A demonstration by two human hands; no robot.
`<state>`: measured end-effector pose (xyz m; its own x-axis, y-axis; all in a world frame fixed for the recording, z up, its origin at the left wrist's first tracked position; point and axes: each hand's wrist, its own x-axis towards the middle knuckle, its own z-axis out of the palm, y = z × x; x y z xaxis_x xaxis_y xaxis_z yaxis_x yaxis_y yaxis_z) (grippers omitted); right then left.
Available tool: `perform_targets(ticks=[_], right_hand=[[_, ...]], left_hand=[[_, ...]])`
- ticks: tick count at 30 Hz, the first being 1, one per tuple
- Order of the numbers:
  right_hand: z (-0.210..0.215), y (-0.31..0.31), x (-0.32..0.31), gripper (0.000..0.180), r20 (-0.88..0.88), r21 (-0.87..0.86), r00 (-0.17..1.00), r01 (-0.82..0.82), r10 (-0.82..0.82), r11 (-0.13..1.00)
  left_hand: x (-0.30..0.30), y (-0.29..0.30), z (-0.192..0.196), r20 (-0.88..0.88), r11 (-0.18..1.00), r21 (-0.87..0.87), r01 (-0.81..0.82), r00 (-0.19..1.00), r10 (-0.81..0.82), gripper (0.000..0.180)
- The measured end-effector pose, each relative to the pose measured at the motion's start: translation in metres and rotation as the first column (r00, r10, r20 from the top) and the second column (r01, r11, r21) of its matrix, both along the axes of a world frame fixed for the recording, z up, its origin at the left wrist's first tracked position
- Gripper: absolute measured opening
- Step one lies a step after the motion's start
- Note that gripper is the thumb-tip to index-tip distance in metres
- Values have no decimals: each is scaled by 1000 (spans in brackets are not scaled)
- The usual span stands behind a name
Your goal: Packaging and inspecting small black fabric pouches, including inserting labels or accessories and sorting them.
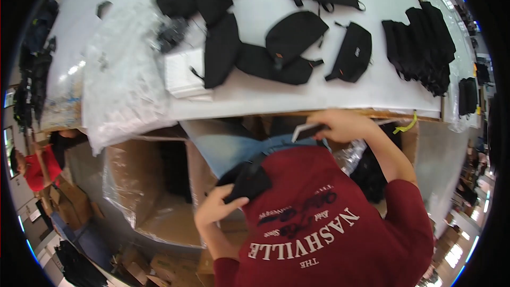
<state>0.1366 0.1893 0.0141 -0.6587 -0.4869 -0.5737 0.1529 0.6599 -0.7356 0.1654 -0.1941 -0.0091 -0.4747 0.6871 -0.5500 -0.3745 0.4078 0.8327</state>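
Observation:
Near my waist, at the left, my left hand point(215, 204) is closed around a black fabric pouch point(248, 183), part of which hangs against my dark red shirt. My right hand point(344, 126) is at the table's front edge, its fingers closed on a thin pale-edged object point(306, 132) with a dark middle, whose kind I cannot make out. Just beyond, a black zip pouch point(353, 52) lies on the white table. More black waist bags point(297, 37) lie left of it, some overlapping.
Clear plastic bags point(125, 69) cover the table's left part beside a stack of white sheets point(185, 74). Folded black bags point(419, 45) are piled at the right. Below the table edge stands a plastic-lined carton point(149, 191). A person in red point(40, 165) is at far left.

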Motion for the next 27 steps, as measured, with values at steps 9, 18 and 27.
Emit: perform_targets(ticks=[9, 18, 27], right_hand=[[-5, -23, -26, 22, 533, -770, 524, 626, -664, -124], [-35, -89, -39, 33, 811, -585, 541, 745, -224, -320], [-25, -91, -42, 38, 804, -552, 465, 816, -371, -174]], left_hand=[[-25, 8, 26, -336, 963, -10, -269, 908, 250, 23], [-9, 57, 41, -465, 995, -4, -104, 881, 90, 19], [-7, 60, 45, -481, 991, -22, -130, 870, 103, 19]])
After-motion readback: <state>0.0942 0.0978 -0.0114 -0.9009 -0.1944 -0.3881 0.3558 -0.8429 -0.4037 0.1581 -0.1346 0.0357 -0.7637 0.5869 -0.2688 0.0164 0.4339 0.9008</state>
